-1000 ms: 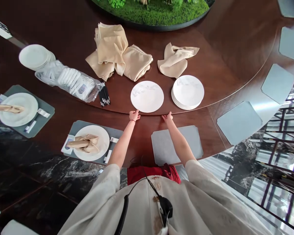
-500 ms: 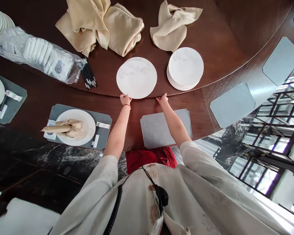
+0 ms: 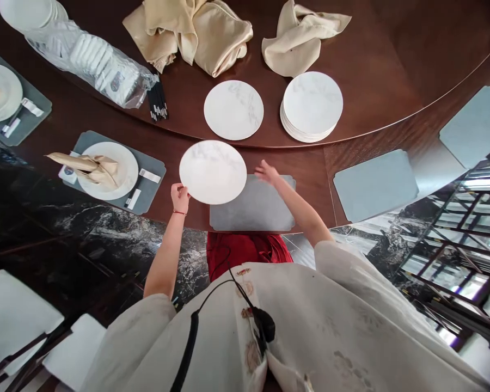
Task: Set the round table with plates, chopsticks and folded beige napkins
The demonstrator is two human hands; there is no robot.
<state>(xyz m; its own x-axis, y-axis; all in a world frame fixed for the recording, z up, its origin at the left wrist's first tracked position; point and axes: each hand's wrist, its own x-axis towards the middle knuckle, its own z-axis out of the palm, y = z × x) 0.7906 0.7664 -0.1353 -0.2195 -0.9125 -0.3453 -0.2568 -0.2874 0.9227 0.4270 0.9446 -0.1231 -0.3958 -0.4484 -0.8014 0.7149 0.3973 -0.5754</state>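
Note:
My left hand (image 3: 180, 197) grips the near left rim of a white marbled plate (image 3: 213, 171) and holds it above the left end of a grey placemat (image 3: 261, 209). My right hand (image 3: 266, 172) hovers open just to the right of that plate, over the placemat's far edge, fingers spread. On the raised turntable (image 3: 371, 71) beyond lie a single white plate (image 3: 233, 110) and, to its right, a stack of white plates (image 3: 312, 107).
Left of me a set place has a plate with a folded beige napkin (image 3: 90, 166) on a grey mat. Beige napkins (image 3: 196, 30), a plastic bag of white packets (image 3: 100, 62) and black chopsticks (image 3: 157, 100) lie on the turntable. Bare grey mats (image 3: 374, 185) lie to the right.
My left hand lifted a plate off the turntable and drew it toward me over the placemat, leaving another plate behind. My right hand came off the turntable edge and opened.

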